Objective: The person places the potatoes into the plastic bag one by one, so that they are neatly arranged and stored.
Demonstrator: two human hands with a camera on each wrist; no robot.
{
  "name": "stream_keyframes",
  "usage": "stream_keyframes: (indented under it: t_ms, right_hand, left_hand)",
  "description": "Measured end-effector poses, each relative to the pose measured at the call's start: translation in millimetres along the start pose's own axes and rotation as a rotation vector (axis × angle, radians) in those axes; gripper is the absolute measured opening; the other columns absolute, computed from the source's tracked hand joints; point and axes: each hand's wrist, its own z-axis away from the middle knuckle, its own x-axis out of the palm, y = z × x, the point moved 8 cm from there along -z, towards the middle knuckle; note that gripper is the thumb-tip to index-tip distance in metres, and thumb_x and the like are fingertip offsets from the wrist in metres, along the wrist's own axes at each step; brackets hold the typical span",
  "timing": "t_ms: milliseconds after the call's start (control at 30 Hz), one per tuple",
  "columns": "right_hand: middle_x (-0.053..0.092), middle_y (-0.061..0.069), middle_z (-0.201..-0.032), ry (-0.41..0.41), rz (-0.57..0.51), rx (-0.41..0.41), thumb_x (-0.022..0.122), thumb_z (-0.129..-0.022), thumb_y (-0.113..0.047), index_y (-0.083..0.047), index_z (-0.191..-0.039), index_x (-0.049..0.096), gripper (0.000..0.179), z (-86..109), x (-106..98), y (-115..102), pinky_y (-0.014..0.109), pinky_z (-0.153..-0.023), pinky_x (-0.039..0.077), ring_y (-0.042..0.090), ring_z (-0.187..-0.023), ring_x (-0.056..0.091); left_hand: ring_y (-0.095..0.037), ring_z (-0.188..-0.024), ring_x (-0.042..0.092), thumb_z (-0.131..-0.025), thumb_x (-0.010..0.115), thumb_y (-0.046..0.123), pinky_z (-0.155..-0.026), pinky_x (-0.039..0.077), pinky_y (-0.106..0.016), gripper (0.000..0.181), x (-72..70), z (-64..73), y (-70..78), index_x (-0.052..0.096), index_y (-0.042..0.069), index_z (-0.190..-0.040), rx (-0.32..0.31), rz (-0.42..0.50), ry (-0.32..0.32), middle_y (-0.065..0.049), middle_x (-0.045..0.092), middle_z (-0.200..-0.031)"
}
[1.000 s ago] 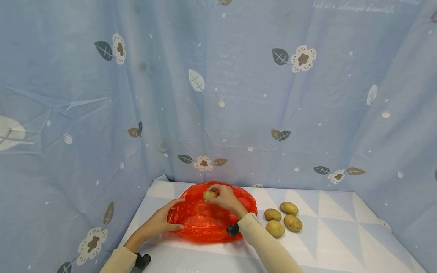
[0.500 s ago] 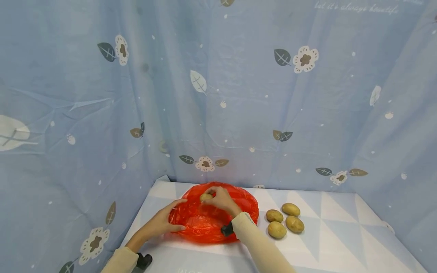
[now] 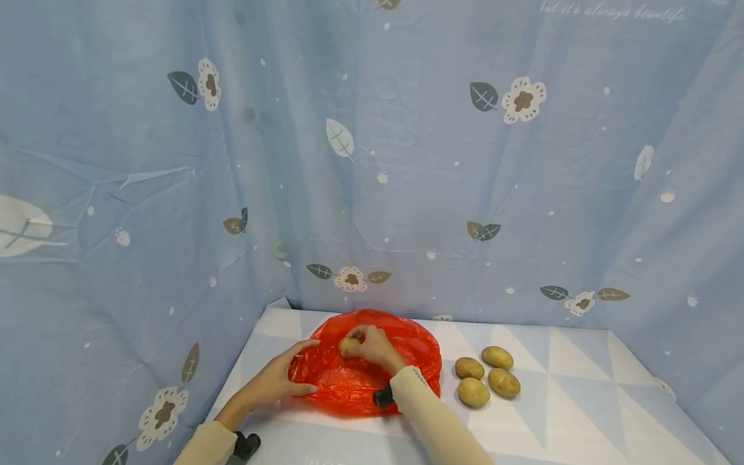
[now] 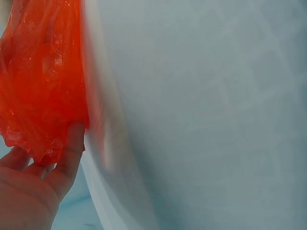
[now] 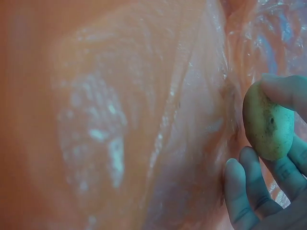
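Observation:
A red plastic bag [image 3: 343,400] stands on the table with its mouth spread wide. My left hand [image 3: 273,381] spans the bag's left side, thumb at the front and fingertips by the rim. In the left wrist view the left hand's thumb lies straight against the red plastic and the other fingers are partly hidden behind it. Inside the bag's mouth, my right hand [image 3: 374,349] pinches a potato [image 5: 268,122] between thumb and fingers. Two of its fingers point past the potato toward the bag's wall in the right wrist view. The inside bottom of the bag is hidden.
Several potatoes [image 3: 473,392] lie in a loose group on the patterned white tablecloth [image 3: 581,413], right of the bag. Behind and at the left hangs a blue flowered curtain [image 3: 407,213], close to the table's back edge.
My right hand has carried the potato slightly left and lower into the bag. The left hand keeps its place at the bag's side. The whole view has shifted a little.

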Motion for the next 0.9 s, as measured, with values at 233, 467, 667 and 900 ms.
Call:
stream_keyframes:
  t_ms: [233,467,667,900]
  right_hand:
    - [0.066,-0.003,-0.099,-0.014,0.001,-0.009,0.087,-0.084,-0.027,-0.015,-0.11,0.073,0.031,-0.7,7.4,-1.4,0.041,-0.086,0.056,0.021,-0.095,0.058]
    - [0.067,-0.003,-0.099,-0.016,0.023,-0.015,0.087,-0.084,-0.023,-0.012,-0.111,0.074,0.033,-2.2,12.8,-2.6,0.041,-0.087,0.057,0.02,-0.094,0.058]
    - [0.068,-0.003,-0.101,-0.026,0.026,-0.008,0.086,-0.085,-0.022,-0.011,-0.113,0.073,0.033,-3.1,11.9,-5.0,0.041,-0.088,0.057,0.019,-0.094,0.059]
    - [0.07,0.002,-0.106,-0.012,0.032,-0.011,0.084,-0.087,-0.021,-0.007,-0.116,0.072,0.035,2.3,2.6,-13.5,0.045,-0.091,0.056,0.022,-0.097,0.06]
  left_hand:
    - [-0.042,-0.141,0.041,-0.078,0.091,0.022,-0.11,0.034,-0.071,0.09,-0.2,0.1,-0.2,0.044,0.029,-0.154,-0.004,-0.009,-0.004,-0.013,0.043,-0.157]
    - [-0.042,-0.141,0.042,-0.078,0.091,0.023,-0.109,0.034,-0.072,0.089,-0.1,0.4,2.4,0.044,0.029,-0.153,-0.004,-0.019,-0.009,-0.013,0.043,-0.157]
    - [-0.043,-0.141,0.041,-0.079,0.091,0.022,-0.109,0.034,-0.072,0.089,0.6,0.6,3.2,0.044,0.028,-0.154,0.001,-0.024,-0.012,-0.013,0.043,-0.157]
    - [-0.042,-0.141,0.041,-0.078,0.092,0.023,-0.11,0.035,-0.071,0.09,1.6,0.1,1.6,0.044,0.028,-0.154,-0.006,-0.012,-0.012,-0.013,0.042,-0.158]
